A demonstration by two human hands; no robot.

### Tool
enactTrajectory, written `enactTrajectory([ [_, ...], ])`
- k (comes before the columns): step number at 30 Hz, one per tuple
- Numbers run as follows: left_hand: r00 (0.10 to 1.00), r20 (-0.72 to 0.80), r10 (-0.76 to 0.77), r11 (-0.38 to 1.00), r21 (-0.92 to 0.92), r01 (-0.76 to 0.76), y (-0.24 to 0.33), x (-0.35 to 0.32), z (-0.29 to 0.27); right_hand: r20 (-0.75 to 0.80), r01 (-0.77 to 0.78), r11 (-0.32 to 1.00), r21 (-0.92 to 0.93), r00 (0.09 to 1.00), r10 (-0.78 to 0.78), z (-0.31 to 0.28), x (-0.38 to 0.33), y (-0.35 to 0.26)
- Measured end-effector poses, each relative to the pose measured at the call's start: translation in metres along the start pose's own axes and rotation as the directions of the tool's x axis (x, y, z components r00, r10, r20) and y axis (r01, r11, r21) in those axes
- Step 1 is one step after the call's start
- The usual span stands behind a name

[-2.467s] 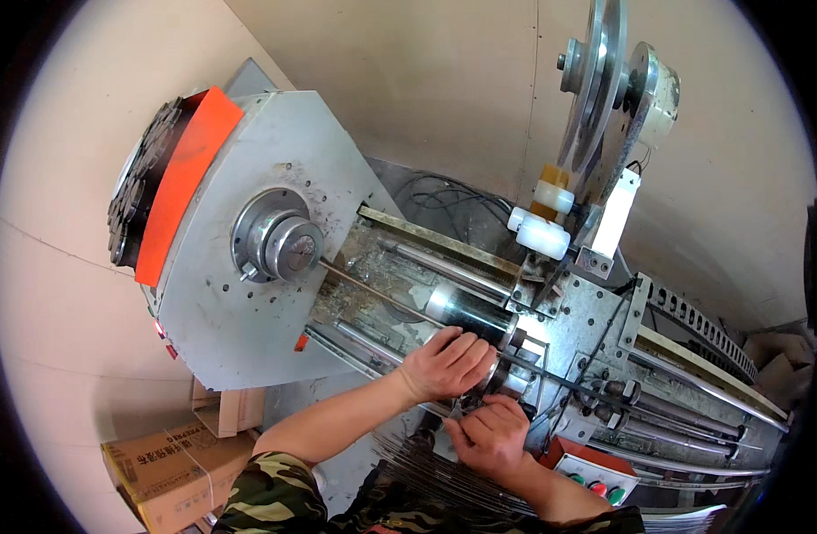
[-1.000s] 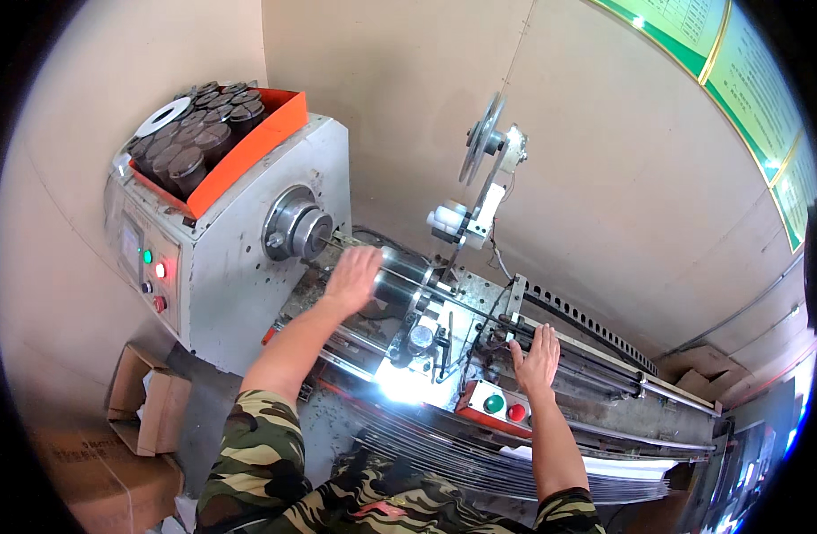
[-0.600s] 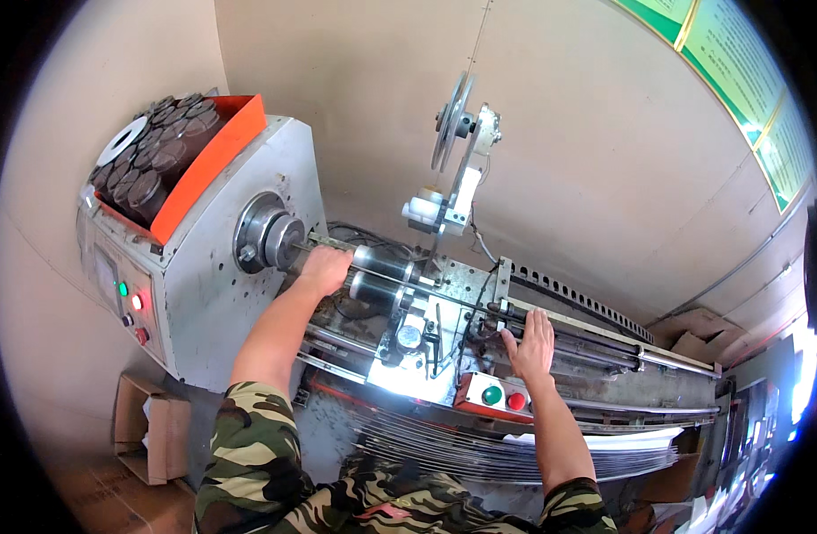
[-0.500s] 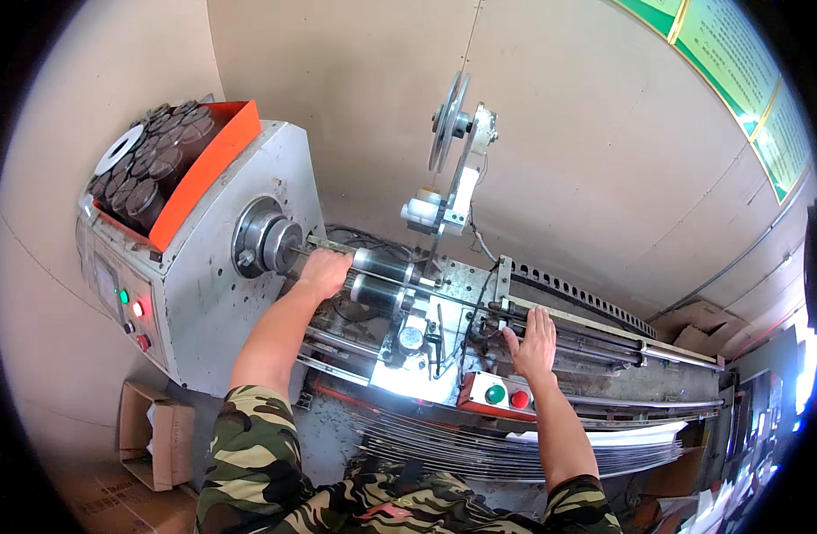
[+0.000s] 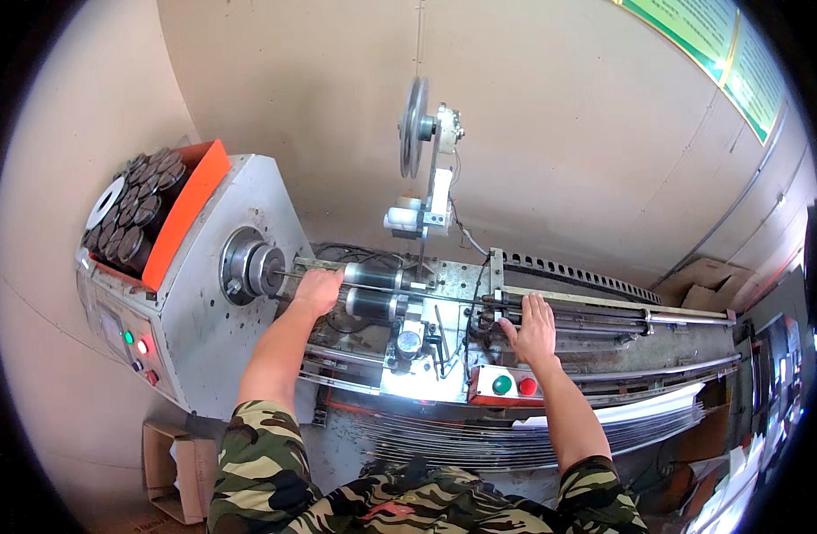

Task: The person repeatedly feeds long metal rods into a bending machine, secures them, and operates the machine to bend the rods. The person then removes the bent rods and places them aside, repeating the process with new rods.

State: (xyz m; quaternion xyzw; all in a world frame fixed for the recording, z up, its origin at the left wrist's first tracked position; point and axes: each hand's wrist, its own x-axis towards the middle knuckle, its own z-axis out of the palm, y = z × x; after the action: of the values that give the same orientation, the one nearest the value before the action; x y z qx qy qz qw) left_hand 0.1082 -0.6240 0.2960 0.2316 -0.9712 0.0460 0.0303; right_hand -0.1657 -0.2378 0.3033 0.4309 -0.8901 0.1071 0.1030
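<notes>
A thin metal rod (image 5: 395,290) runs from the round steel chuck (image 5: 266,271) across the machine toward the right. Just right of the chuck, my left hand (image 5: 319,292) is closed around this rod, its knuckles up and fingertips hidden. Beside that hand lie two black rollers (image 5: 371,303) with bright ends, the rod passing along them. My right hand (image 5: 535,331) lies with fingers stretched and thumb apart over the rods at the guide block (image 5: 485,311). Its palm side is hidden, so I cannot tell how firmly it touches them.
An orange-edged tray (image 5: 190,214) of dark cylindrical spools tops the grey machine housing (image 5: 217,347). A reel (image 5: 415,129) stands on an upright arm behind the rollers. A button box (image 5: 484,384) with green and red buttons sits in front, above a bundle of long rods (image 5: 462,442).
The whole view has shifted and turned slightly. Both hands keep nearly the same places on the machine, the left by the rollers and the right by the guide block.
</notes>
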Motion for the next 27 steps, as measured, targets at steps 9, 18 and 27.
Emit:
enactTrajectory([
  [9,1.000,-0.011,0.027,0.999,0.019,-0.027,-0.001,0.003,0.008,0.003,-0.014,1.000,-0.021,1.000,0.015,-0.004,-0.002,-0.001],
  [18,0.998,-0.051,0.041,0.999,-0.019,-0.043,-0.004,0.006,0.022,0.056,-0.051,0.998,-0.039,0.997,0.053,-0.003,-0.004,0.001],
  [27,0.995,-0.079,0.053,0.998,-0.011,-0.054,-0.004,0.009,0.032,0.049,-0.053,0.998,-0.033,0.997,0.055,0.004,-0.001,0.003],
])
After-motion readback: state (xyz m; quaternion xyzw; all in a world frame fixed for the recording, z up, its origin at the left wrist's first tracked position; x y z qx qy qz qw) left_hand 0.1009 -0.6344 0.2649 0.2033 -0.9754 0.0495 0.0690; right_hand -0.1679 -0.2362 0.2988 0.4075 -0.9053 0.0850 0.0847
